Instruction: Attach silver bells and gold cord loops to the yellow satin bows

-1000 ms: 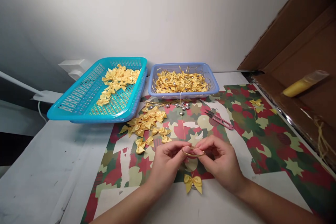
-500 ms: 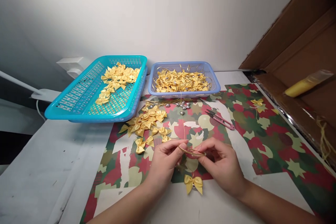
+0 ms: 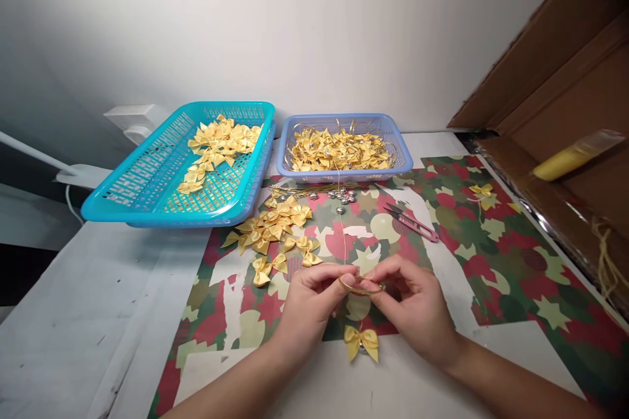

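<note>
My left hand [image 3: 312, 304] and my right hand [image 3: 413, 304] pinch a thin gold cord [image 3: 360, 287] between their fingertips, looped into a small ring above the table. One end of the cord runs away toward the far baskets. A yellow ribbon bow [image 3: 362, 342] with a small silver bell hangs on the cord just below my hands. A heap of loose yellow bows [image 3: 275, 226] lies to the left of my left hand.
A turquoise basket [image 3: 147, 186] holds plain bows; a blue basket [image 3: 400, 147] holds bows with cords. Silver bells [image 3: 343, 196], pink thread snips [image 3: 413, 224] and a lone bow [image 3: 480, 190] lie on the patterned paper [image 3: 491, 255]. A cardboard box [image 3: 565, 91] stands at right.
The cord loop between my fingers has shrunk and changed shape as my fingertips worked it. My hands stay in the same place.
</note>
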Available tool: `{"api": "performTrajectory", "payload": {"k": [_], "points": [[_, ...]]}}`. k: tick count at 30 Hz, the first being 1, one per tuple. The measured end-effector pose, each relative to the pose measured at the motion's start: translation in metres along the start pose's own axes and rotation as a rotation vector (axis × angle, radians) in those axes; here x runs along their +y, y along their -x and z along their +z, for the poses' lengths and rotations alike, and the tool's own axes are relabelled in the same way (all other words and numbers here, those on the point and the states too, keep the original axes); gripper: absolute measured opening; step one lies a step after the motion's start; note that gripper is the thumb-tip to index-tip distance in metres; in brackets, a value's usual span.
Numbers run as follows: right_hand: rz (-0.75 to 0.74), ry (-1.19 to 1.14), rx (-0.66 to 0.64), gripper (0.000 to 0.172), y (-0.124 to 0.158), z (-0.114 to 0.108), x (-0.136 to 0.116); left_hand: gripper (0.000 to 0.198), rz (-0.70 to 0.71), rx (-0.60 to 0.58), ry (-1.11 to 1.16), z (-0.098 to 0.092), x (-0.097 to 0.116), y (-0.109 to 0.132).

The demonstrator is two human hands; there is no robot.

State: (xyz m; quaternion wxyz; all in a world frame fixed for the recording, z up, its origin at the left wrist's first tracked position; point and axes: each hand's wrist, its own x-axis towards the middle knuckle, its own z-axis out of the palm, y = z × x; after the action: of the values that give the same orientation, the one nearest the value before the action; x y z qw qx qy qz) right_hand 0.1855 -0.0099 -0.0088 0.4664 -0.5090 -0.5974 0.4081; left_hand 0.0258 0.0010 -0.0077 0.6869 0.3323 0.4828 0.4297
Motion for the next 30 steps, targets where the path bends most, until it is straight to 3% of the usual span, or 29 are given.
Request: {"api": "performTrajectory", "payload": {"k": [9, 14, 18, 26, 30], "points": [[-0.043, 0.062, -0.001, 0.007, 0.0009, -0.0013, -0.0006, 0.008, 0.158, 0.013, -0.095, -0.0008, 0.0043, 0.0056], [-0.147, 0.167, -0.081, 0.011, 0.0008, -0.0019, -0.0044, 0.011, 0.218, 0.065, -0.154, -0.0013, 0.0013, 0.007], [-0.221, 0.219, -0.092, 0.002, 0.0008, -0.0016, -0.0051, 0.014, 0.231, 0.062, -0.179, -0.0008, -0.0019, 0.0084], [-0.27, 0.21, -0.161, 0.019, 0.0004, -0.0036, -0.0072, 0.007, 0.363, 0.058, -0.345, -0.0013, -0.0026, 0.0095], [-0.201, 0.139, -0.147, 0.021, -0.0013, -0.0047, -0.008, 0.012, 0.488, -0.029, -0.488, -0.0011, 0.003, 0.007]]}}
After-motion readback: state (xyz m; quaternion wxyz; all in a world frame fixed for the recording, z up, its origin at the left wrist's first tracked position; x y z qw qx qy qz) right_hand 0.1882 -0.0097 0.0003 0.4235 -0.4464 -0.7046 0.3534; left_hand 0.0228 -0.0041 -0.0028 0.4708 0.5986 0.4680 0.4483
